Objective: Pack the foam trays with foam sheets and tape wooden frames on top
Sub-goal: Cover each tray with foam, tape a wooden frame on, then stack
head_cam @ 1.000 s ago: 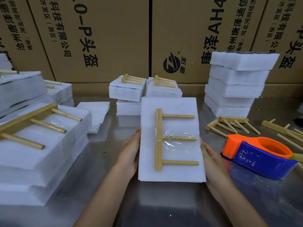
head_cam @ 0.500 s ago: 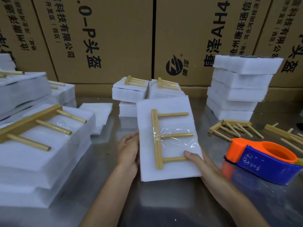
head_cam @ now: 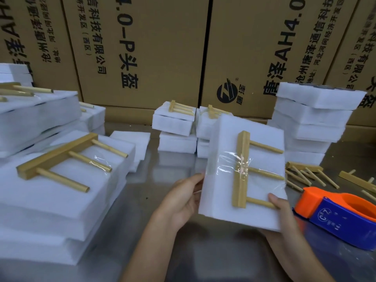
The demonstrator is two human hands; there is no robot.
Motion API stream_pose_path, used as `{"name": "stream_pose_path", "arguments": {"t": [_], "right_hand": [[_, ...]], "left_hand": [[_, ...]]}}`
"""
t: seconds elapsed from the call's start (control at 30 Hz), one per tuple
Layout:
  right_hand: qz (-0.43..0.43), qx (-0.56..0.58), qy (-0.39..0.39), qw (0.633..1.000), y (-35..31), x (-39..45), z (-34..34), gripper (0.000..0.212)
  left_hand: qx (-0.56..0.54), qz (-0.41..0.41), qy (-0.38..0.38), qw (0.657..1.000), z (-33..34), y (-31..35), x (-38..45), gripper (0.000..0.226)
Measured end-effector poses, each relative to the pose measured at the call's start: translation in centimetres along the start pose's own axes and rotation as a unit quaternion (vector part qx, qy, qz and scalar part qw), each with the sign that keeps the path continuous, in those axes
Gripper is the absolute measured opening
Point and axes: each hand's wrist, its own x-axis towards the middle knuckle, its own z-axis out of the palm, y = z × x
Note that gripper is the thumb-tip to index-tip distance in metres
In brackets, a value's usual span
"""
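- Whereas a second ago the foam tray (head_cam: 227, 165) was lying flat on the tabletop (head_cam: 162, 231) between our palms, we are now lifting it clear and tilting it, its far end raised toward the cardboard boxes (head_cam: 142, 47).
- Our left hand (head_cam: 183, 202) is cupping the tray's left edge, fingers tucked beneath it; our right hand (head_cam: 282, 216) is grasping the near right corner, thumb (head_cam: 275, 200) pressing on top beside the lowest dowel.
- The wooden frame (head_cam: 242, 169) is staying put under its strip of clear tape (head_cam: 242, 167), so we are judging this tray finished.
- We are probably carrying it toward the done piles, perhaps the near stack (head_cam: 61, 200) on our left.
- The tape dispenser (head_cam: 341, 212) is resting released at our right, with loose frames (head_cam: 305, 174) behind it and untaped trays (head_cam: 313, 123) stacked beyond.
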Motion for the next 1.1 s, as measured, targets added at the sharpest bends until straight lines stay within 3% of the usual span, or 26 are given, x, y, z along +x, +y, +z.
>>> {"name": "stream_pose_path", "arguments": {"t": [0.1, 0.27, 0.47, 0.57, 0.67, 0.73, 0.8, 0.9, 1.1], "right_hand": [[-0.047, -0.048, -0.042, 0.997, 0.4, -0.3, -0.6, 0.048], [-0.093, -0.097, -0.083, 0.987, 0.2, -1.2, -0.6, 0.042], [-0.112, -0.129, -0.033, 0.985, -0.2, -1.1, 1.1, 0.026], [-0.088, -0.108, -0.042, 0.989, -1.6, 0.2, 4.3, 0.015], [-0.076, -0.091, -0.107, 0.987, -4.2, 3.2, 9.1, 0.038], [-0.072, -0.095, -0.12, 0.986, -6.5, 5.9, 13.3, 0.04], [-0.04, -0.108, -0.12, 0.986, -9.0, 8.9, 17.8, 0.029], [0.041, -0.133, -0.104, 0.985, -11.9, 13.0, 23.8, 0.036], [0.101, -0.192, -0.091, 0.972, -9.8, 18.0, 28.8, 0.039]], "left_hand": [[-0.016, -0.049, -0.002, 0.999, -0.7, 0.3, -0.2, 0.016], [-0.048, -0.067, -0.022, 0.996, -1.4, 0.2, 0.1, 0.015], [-0.138, -0.02, -0.051, 0.989, -2.0, -0.4, 1.0, 0.017], [-0.251, 0.027, -0.036, 0.967, -3.1, -0.4, 2.1, 0.019], [-0.323, 0.033, 0.029, 0.946, -4.5, -0.7, 3.5, 0.016], [-0.321, 0.024, 0.032, 0.946, -5.0, -1.0, 4.2, 0.026], [-0.306, 0.017, 0.025, 0.951, -5.0, -1.1, 4.7, 0.034], [-0.302, 0.012, 0.027, 0.953, -5.3, -1.1, 5.2, 0.03], [-0.266, 0.004, 0.029, 0.964, -5.0, -1.2, 5.4, 0.034]]}}
